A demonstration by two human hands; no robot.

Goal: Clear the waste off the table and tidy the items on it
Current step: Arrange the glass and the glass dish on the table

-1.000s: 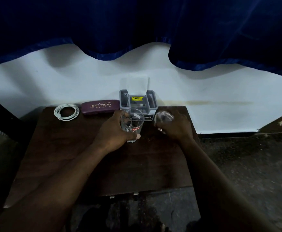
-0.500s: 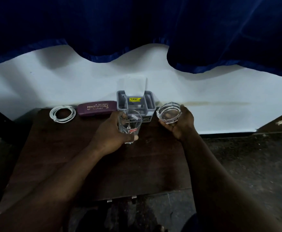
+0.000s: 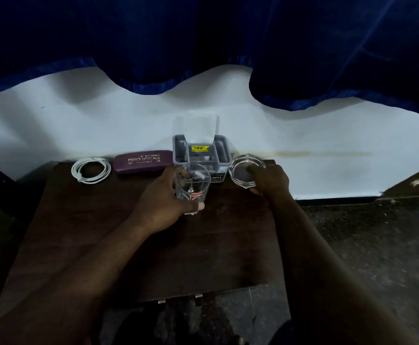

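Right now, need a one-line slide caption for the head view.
Left hand grips a drinking glass; right hand holds a glass ashtray at the table's back edge.

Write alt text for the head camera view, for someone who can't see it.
Seen from above, a person's left hand grips a clear drinking glass on a dark wooden table while the right hand holds a round glass ashtray. Along the wall behind sit a coiled white cable, a maroon spectacle case and a grey plastic organiser.

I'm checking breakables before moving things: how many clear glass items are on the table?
2: a clear drinking glass held by the left hand, and a round clear glass ashtray under the right hand.
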